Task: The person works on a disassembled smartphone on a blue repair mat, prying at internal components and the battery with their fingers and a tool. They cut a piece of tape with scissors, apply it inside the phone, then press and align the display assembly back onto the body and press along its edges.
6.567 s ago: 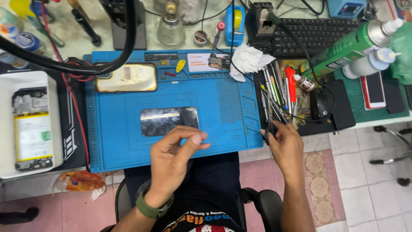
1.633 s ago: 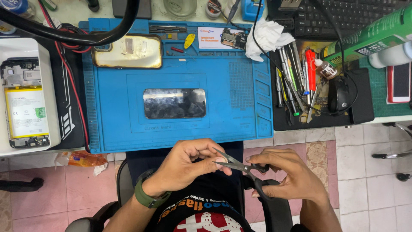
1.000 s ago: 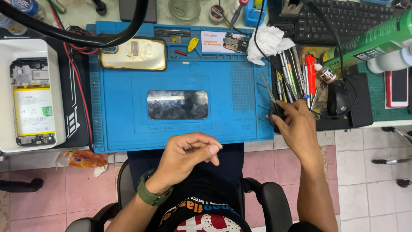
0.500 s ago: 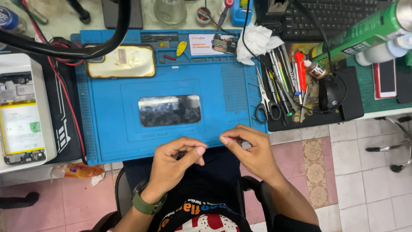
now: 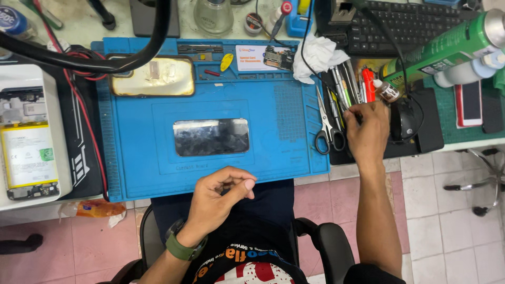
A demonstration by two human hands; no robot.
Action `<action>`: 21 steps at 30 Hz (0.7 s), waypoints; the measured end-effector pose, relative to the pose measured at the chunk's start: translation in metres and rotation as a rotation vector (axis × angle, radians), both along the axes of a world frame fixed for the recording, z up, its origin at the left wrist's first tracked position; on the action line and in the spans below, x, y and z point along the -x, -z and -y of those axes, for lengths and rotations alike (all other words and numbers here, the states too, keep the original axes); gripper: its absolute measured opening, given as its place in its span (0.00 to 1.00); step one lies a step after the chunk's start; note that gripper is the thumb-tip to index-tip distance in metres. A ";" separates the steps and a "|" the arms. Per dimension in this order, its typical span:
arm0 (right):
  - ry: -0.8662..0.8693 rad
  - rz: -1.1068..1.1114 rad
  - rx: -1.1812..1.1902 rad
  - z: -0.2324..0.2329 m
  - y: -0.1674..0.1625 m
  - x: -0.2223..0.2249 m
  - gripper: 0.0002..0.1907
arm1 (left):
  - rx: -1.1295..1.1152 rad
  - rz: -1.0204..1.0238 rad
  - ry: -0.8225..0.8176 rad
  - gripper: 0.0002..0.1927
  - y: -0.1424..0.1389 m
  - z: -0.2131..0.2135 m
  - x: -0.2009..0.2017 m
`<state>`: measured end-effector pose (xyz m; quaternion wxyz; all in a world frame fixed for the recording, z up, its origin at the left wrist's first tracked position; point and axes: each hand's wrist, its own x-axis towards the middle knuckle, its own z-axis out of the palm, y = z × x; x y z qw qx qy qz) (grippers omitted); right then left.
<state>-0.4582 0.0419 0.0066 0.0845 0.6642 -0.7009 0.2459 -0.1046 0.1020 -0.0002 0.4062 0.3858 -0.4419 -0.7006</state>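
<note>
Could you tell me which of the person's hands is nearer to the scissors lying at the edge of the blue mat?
The right hand is just right of the scissors, among the tools; the left hand is far lower-left, off the mat.

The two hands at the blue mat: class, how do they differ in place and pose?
The left hand hovers near the body below the blue mat, fingers curled and pinched together; the right hand reaches out to the tool pile beside the scissors. The left wrist wears a green watch; the right is bare. Both are ungloved.

Right hand (image 5: 368, 134) fingers hide among tools (image 5: 344, 87); keyboard (image 5: 410, 26) cut off.
</note>
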 end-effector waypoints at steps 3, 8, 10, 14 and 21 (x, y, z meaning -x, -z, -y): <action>-0.070 0.252 0.126 -0.003 -0.009 -0.019 0.04 | 0.022 -0.010 0.002 0.06 -0.001 0.001 -0.002; -0.325 0.840 -0.226 -0.052 -0.034 -0.074 0.09 | 0.014 -0.071 0.007 0.06 0.001 0.003 -0.001; -0.626 0.796 -0.375 -0.064 -0.043 -0.089 0.09 | 0.008 -0.089 0.016 0.06 0.002 0.005 0.001; -0.674 0.900 -0.460 -0.068 -0.048 -0.104 0.16 | 0.023 -0.097 0.010 0.06 0.002 0.005 0.000; -0.558 1.040 -0.384 -0.071 -0.025 -0.106 0.10 | 0.042 -0.061 0.012 0.06 -0.003 0.005 -0.003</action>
